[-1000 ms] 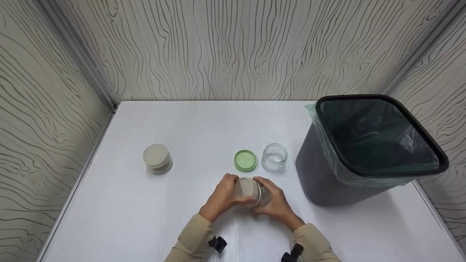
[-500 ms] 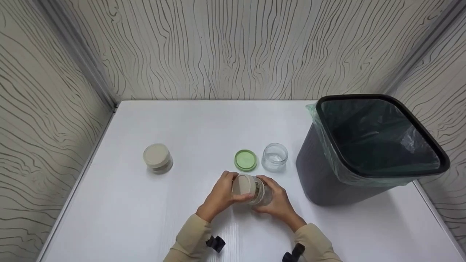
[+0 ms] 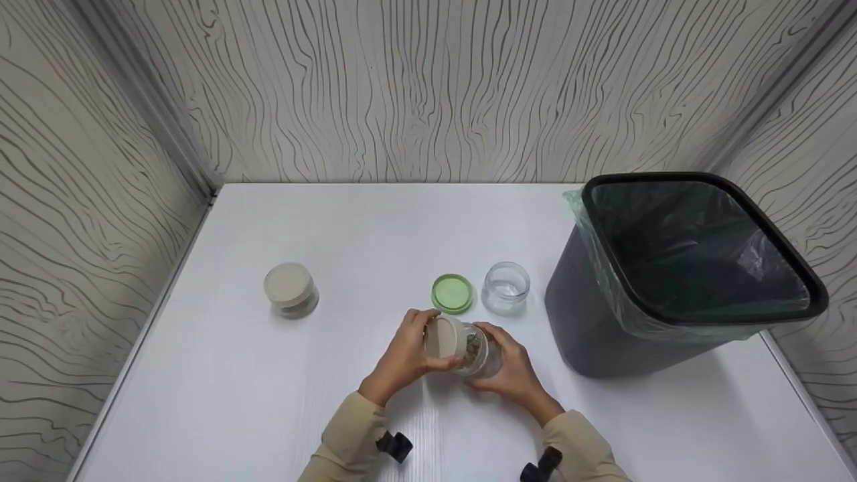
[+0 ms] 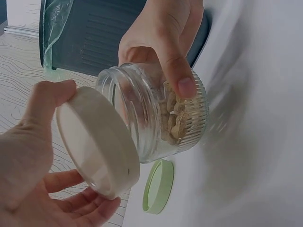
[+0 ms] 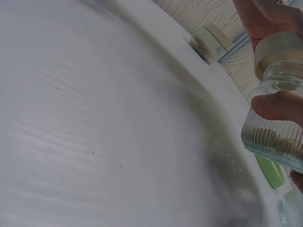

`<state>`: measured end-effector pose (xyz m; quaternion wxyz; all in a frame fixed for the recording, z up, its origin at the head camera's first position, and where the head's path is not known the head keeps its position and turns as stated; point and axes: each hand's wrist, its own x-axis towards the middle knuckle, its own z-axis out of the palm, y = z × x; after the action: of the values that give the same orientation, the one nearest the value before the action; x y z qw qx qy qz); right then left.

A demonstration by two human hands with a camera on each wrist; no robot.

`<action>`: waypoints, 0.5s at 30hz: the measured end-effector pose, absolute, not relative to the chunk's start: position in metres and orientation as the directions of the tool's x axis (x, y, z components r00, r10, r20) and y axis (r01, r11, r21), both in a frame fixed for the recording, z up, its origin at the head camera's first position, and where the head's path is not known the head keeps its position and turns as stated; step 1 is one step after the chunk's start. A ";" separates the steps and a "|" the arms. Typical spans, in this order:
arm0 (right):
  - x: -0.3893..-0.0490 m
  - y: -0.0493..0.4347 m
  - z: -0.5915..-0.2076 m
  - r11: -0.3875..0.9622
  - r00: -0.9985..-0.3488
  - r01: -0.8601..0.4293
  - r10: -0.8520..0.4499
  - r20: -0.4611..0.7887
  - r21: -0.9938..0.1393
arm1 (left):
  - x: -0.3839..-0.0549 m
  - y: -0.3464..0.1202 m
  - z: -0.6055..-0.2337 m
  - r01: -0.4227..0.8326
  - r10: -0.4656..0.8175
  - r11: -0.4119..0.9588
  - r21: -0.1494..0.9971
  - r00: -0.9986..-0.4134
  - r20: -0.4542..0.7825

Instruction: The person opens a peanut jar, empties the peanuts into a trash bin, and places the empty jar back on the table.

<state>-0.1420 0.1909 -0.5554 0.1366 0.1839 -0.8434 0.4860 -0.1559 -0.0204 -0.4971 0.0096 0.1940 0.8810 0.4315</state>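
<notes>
My left hand grips a cream screw lid, thumb and fingers around its rim. The lid is off the jar's threaded mouth and tilted beside it in the left wrist view. My right hand holds the ribbed glass jar around its body, tipped with its mouth toward the lid. Inside lie tan, lumpy pieces that look like peanuts in the shell. Just beyond the hands, a green lid lies on the table, and right of it stands an open clear glass jar.
Another glass jar with a cream lid stands at the left of the white table. A large grey bin with a green liner stands on the right. Patterned panels enclose the back and sides.
The cream lid has come away from the jar: my left hand has drawn it slightly left and away, widening the gap and baring the jar's mouth. My right hand stays nearly in place.
</notes>
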 end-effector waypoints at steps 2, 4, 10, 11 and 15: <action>-0.142 0.191 -0.555 0.449 -0.899 -0.435 -0.171 0.403 -0.780 | -0.156 -0.021 -0.497 0.336 0.352 0.534 0.776 -0.923 0.157; -0.141 0.191 -0.555 0.447 -0.907 -0.419 -0.167 0.386 -0.791 | -0.157 -0.022 -0.497 0.341 0.357 0.516 0.786 -0.920 0.165; -0.139 0.193 -0.554 0.475 -0.928 -0.370 -0.148 0.342 -0.798 | -0.159 -0.025 -0.499 0.354 0.348 0.479 0.803 -0.917 0.197; -0.139 0.193 -0.554 0.477 -0.929 -0.368 -0.146 0.341 -0.798 | -0.159 -0.025 -0.499 0.353 0.343 0.472 0.808 -0.918 0.201; -0.137 0.193 -0.552 0.474 -0.935 -0.351 -0.131 0.330 -0.807 | -0.160 -0.026 -0.499 0.347 0.331 0.452 0.822 -0.921 0.207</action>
<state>-0.1373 0.1928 -0.5521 0.1118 0.1415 -0.8513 0.4928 -0.1599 -0.0261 -0.4986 -0.0085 0.1991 0.8519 0.4843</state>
